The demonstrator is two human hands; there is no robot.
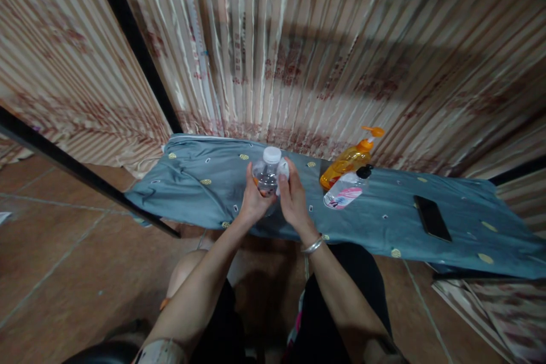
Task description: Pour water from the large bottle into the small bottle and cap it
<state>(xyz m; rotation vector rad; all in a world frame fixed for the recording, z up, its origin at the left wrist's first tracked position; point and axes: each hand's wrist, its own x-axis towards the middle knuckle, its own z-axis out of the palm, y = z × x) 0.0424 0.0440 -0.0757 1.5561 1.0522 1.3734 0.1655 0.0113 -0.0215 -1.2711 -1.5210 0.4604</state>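
A clear plastic bottle (268,173) with a white cap stands upright between my hands, over the cloth-covered table. My left hand (254,199) is wrapped round its left side, thumb up along the wall. In my right hand (293,196) is a crumpled white tissue (282,175), pressed against the bottle's right side. A silver bracelet circles my right wrist. Part of the bottle's lower body is hidden by my fingers. To the right stand an orange pump bottle (344,166) and, in front of it, a clear bottle with a black top (346,190) and a pink label.
A black phone (431,218) lies on the right part of the table. The blue-green cloth (187,199) has yellow patterns. Behind hangs a striped curtain (264,68). Black metal poles (132,34) rise at the left, above a brown tiled floor (55,256).
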